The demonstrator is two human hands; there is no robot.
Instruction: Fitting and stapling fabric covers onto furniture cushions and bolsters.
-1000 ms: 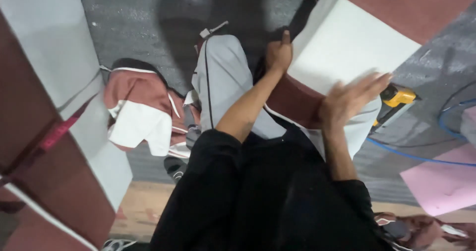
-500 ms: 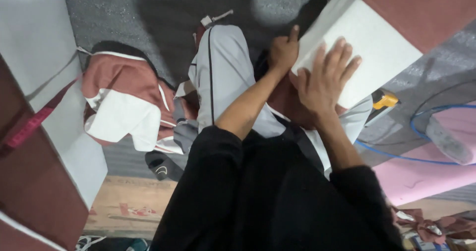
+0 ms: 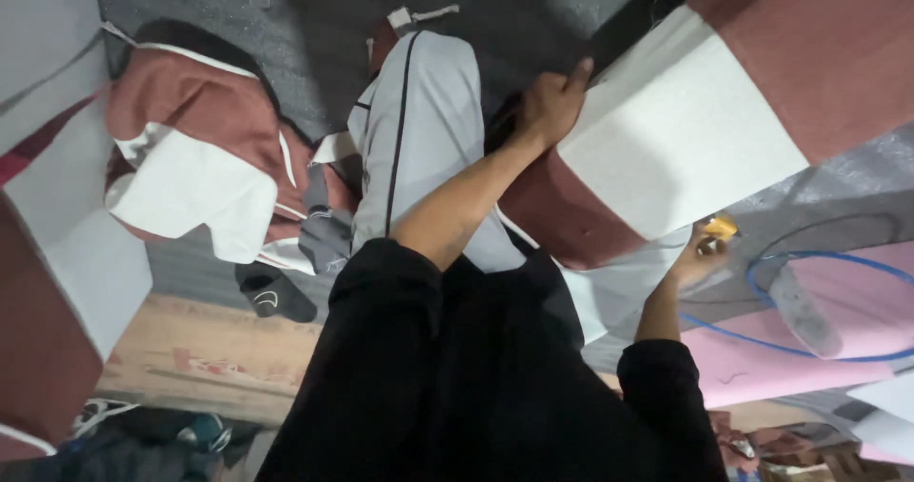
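Observation:
A long cushion panel covered in red-brown and white fabric lies slanted across my lap and the grey floor. My left hand grips its near upper edge, fingers curled over the rim. My right hand is low beside the panel's lower edge, fingers closed around a small yellow tool. The panel hides part of that hand. My grey trouser leg stretches out under the panel.
A second red-brown and white cushion piece lies at the left, with a tall panel at the far left. A blue hose loop rests on pink sheets at the right. A wooden board lies below.
My right hand left the white face of the panel and dropped down to the yellow tool. My left hand stayed on the panel's edge. The view shifted slightly.

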